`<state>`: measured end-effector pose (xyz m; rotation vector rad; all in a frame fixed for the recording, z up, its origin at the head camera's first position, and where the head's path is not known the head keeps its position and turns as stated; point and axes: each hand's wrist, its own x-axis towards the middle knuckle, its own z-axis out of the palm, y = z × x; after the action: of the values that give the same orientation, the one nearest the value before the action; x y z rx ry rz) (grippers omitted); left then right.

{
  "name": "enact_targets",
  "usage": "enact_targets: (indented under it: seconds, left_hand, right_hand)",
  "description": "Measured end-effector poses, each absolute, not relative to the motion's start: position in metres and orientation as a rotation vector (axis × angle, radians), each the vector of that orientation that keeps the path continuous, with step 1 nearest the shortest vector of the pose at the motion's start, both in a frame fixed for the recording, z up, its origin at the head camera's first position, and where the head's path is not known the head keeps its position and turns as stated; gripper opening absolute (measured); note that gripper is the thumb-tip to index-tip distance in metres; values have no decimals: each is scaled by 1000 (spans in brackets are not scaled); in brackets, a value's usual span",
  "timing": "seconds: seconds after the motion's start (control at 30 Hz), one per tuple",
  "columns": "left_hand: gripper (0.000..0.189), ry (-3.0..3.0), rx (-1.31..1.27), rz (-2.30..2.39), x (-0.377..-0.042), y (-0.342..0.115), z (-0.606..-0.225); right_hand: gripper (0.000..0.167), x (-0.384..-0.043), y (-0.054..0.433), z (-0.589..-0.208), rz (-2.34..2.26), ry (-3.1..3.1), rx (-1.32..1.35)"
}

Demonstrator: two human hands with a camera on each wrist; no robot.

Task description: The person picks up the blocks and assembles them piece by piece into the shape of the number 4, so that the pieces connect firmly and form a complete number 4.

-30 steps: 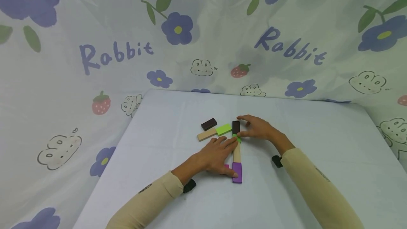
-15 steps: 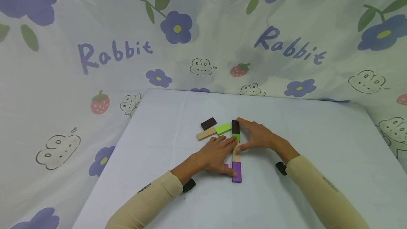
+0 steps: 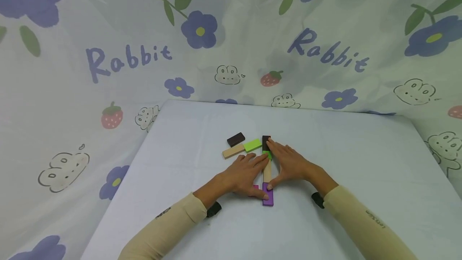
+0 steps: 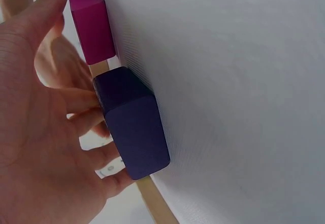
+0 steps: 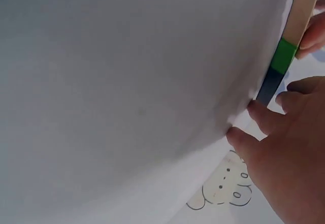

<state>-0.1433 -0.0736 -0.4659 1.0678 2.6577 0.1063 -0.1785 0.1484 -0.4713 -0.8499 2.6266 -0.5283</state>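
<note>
A straight row of blocks runs toward the viewer: a black block [image 3: 266, 143], a green block [image 3: 266, 155], a plain wooden block [image 3: 267, 171] and a purple block [image 3: 268, 200]. My left hand [image 3: 242, 177] spreads along the row's left side, thumb on the purple block and fingertips by the green one. Under its palm, the left wrist view shows a magenta block [image 4: 93, 27] and a dark block [image 4: 137, 132]. From the right, my right hand [image 3: 291, 164] reaches along the row, its fingertips at the black block and its thumb at the purple block's top end.
Just left of the row's far end lie another black block [image 3: 236, 139], a light green block [image 3: 252, 145] and a wooden block [image 3: 233, 151] end to end with the green. All rest on a white-covered table [image 3: 346, 151], with a patterned cloth [image 3: 202, 63] behind it.
My right thumb has slid toward the viewer along the row, from the green block past the wooden one to the purple block, and the hand has spread wider. The left hand has stayed in place.
</note>
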Motion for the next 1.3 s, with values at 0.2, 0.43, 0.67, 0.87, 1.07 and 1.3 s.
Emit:
enact_targets:
  seconds: [0.2, 0.43, 0.67, 0.87, 1.07, 1.3]
  left_hand:
    - [116, 2665, 1077, 101, -145, -73, -467]
    - [116, 2667, 1084, 112, -146, -72, -467]
    - [116, 2659, 1089, 141, -147, -72, -466]
    - [116, 2661, 1095, 135, -145, -73, -466]
    - [116, 2656, 1104, 144, -144, -74, -466]
    - [109, 2653, 1110, 218, -149, -79, -462]
  right_hand:
    - [146, -178, 149, -475, -457, 2649, -868]
    - [143, -177, 150, -473, -433, 2656, -866]
    - [142, -177, 151, -472, -434, 2657, -857]
    - [141, -176, 150, -475, -437, 2658, -851]
    - [140, -175, 149, -475, -441, 2660, -870]
    - [140, -174, 148, -475, -437, 2666, -877]
